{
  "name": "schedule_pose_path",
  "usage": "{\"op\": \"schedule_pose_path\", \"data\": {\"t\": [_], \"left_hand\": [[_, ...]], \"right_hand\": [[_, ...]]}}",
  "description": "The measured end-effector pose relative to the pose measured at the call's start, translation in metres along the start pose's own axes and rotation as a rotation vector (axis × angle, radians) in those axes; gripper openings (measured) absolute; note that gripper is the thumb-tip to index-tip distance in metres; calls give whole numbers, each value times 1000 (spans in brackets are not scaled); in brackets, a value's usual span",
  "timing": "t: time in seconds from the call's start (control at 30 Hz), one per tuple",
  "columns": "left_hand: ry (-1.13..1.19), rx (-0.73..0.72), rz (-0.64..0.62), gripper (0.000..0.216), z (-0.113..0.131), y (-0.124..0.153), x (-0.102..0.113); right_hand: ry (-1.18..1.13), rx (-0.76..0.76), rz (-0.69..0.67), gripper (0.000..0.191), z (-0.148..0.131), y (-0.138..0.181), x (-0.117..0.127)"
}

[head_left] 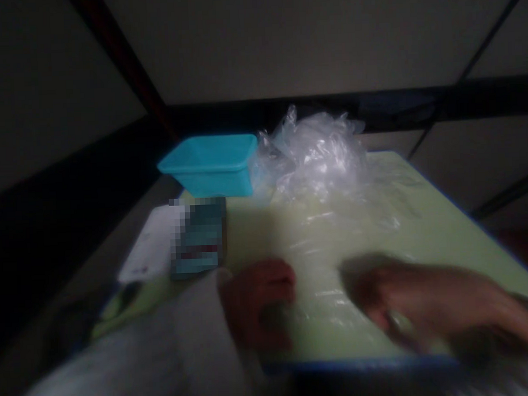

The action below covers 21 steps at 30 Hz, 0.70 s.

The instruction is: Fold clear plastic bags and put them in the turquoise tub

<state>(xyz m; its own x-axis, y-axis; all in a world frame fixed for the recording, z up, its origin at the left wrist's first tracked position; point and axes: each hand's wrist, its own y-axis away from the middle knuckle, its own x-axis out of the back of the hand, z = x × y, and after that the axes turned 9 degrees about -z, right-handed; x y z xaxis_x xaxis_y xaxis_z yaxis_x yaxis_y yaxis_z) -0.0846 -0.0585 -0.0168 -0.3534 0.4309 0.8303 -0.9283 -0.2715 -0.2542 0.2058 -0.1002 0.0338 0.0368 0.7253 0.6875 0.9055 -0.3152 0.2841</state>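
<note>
The picture is dim and smeared by motion. My left hand (259, 305) lies at the near edge of a pale green mat (442, 215), its fingers curled inward on clear plastic film (323, 300) spread flat there. My right hand (406, 308) rests on the same film to the right, fingers bent; what they hold, if anything, is blurred. A white sleeve covers my left forearm.
A crumpled heap of clear plastic bags (318, 155) sits at the back of the mat. A turquoise plastic tub (211, 165) stands at the back left. A white card (151, 248) and a dark pixelated item (200, 238) lie left. The table's blue edge (352, 365) runs close in front.
</note>
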Motion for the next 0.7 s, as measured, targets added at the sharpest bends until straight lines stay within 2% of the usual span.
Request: {"op": "schedule_pose_path", "data": {"t": [0.1,0.27,0.33,0.43,0.5,0.6,0.7], "left_hand": [[-17,26,-63,45,2,-2,5],[-27,91,-66,65,-1,4,0],[-11,99,-94,70,-2,4,-1],[9,118,-59,72,0,3,0],[8,137,-42,68,1,0,1],[-7,202,-44,50,2,-5,1],[-7,290,30,41,3,-8,1]], "right_hand": [[7,-24,-14,12,-4,-4,5],[-72,-108,21,21,-15,-2,18],[-141,-118,62,20,-12,2,23],[-206,-139,96,16,1,7,29],[-183,-186,162,13,12,10,32],[-149,-248,269,8,25,11,35],[-117,-310,438,10,27,8,37]]}}
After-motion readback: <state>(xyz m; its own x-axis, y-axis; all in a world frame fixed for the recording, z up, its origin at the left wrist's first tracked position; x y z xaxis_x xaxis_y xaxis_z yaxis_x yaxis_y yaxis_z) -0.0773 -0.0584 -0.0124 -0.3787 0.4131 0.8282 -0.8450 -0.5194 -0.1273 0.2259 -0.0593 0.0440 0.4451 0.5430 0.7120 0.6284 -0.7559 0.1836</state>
